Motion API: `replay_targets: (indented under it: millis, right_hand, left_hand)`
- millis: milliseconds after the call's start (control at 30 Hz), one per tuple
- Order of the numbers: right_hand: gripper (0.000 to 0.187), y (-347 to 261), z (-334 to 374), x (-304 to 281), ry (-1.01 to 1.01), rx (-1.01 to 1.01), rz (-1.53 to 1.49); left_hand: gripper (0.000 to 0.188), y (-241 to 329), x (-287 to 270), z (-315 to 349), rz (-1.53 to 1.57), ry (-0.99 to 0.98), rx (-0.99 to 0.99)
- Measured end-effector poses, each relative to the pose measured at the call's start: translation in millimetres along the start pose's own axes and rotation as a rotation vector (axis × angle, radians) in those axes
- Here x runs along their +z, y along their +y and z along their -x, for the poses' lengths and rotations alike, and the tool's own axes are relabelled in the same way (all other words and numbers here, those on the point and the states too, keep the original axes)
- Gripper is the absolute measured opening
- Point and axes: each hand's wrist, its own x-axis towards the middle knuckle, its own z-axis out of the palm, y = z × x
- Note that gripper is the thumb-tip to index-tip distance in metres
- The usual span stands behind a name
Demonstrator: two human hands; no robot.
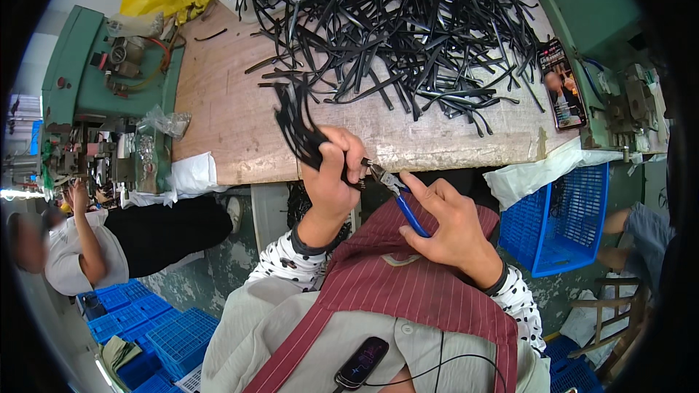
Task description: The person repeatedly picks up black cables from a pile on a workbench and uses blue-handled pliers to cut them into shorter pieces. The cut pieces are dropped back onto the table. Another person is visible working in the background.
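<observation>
My left hand (331, 182) is closed around a bundle of thin black eyeglass temples (295, 124), their long ends fanning out over the table's near edge. In my right hand (455, 229) are cutting pliers with blue handles (411, 215). The metal jaws reach the short ends of the bundle beside my left fingers; whether they grip one cannot be made out. Beyond both hands, a large tangled heap of similar black temples (408, 36) covers the far part of the wooden table (226, 102).
Green machines (80, 73) flank the table. A phone (562, 91) leans at the right, above a blue plastic basket (553, 225). A yellow bag (164, 0) lies at the far left. Another person (91, 247) works at the left machine; blue crates (182, 338) stand below.
</observation>
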Motion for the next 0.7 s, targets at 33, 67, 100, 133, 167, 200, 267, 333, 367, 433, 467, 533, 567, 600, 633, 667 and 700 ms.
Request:
replay_targets:
  millis: [33, 67, 100, 133, 167, 200, 267, 333, 367, 433, 467, 533, 567, 600, 633, 667, 700]
  right_hand:
    - [0.079, -2, 0, -1, -0.014, 0.017, -0.043]
    - [0.08, -3, -1, -2, -0.027, 0.035, -0.087]
    - [0.081, -3, -1, -2, -0.045, 0.046, -0.11]
    - [0.082, -3, -1, -3, -0.063, 0.058, -0.133]
    - [0.083, -2, -2, -4, -0.081, 0.069, -0.157]
    - [0.083, -3, -2, -4, -0.086, 0.071, -0.162]
    - [0.082, -4, -2, -4, -0.095, 0.077, -0.174]
    - [0.081, -5, -1, -5, -0.106, 0.096, -0.156]
    - [0.081, -4, -1, -6, -0.111, 0.107, -0.148]
    - [0.08, -3, 1, -5, -0.112, 0.127, -0.16]
    - [0.08, -2, 2, -4, -0.113, 0.138, -0.167]
    - [0.08, -3, 3, -3, -0.105, 0.177, -0.18]
    - [0.08, -4, 3, -3, -0.101, 0.197, -0.187]
    - [0.08, -4, 3, -3, -0.098, 0.21, -0.193]
    - [0.08, -5, 3, -4, -0.095, 0.224, -0.199]
    - [0.081, -5, 4, -4, -0.092, 0.238, -0.205]
    - [0.081, -4, 4, -4, -0.081, 0.22, -0.194]
  left_hand:
    - [0.033, 1, 5, 2, -0.053, 0.026, 0.065]
    - [0.033, 0, 5, 3, -0.095, 0.017, 0.122]
    - [0.033, -2, 6, 4, -0.135, 0.004, 0.175]
    - [0.033, -3, 6, 5, -0.175, -0.009, 0.228]
    - [0.032, -4, 7, 7, -0.211, -0.022, 0.273]
    - [0.031, -6, 6, 8, -0.269, -0.063, 0.331]
    - [0.03, -9, 8, 11, -0.303, -0.048, 0.382]
    - [0.029, -6, 10, 13, -0.175, 0.046, 0.229]
    - [0.029, -4, 12, 13, -0.11, 0.092, 0.151]
    - [0.025, 2, 13, 8, 0.007, 0.15, -0.014]
    - [0.023, 4, 13, 7, 0.081, 0.199, -0.119]
    - [0.019, 5, 8, 2, 0.105, 0.185, -0.202]
    - [0.017, 3, 6, -2, 0.116, 0.177, -0.243]
    - [0.015, 0, 5, -8, -0.021, 0.175, -0.225]
    - [0.014, -4, 3, -16, -0.159, 0.172, -0.206]
    - [0.014, -9, 1, -25, -0.296, 0.17, -0.185]
    - [0.013, -16, -6, -33, -0.446, 0.121, -0.158]
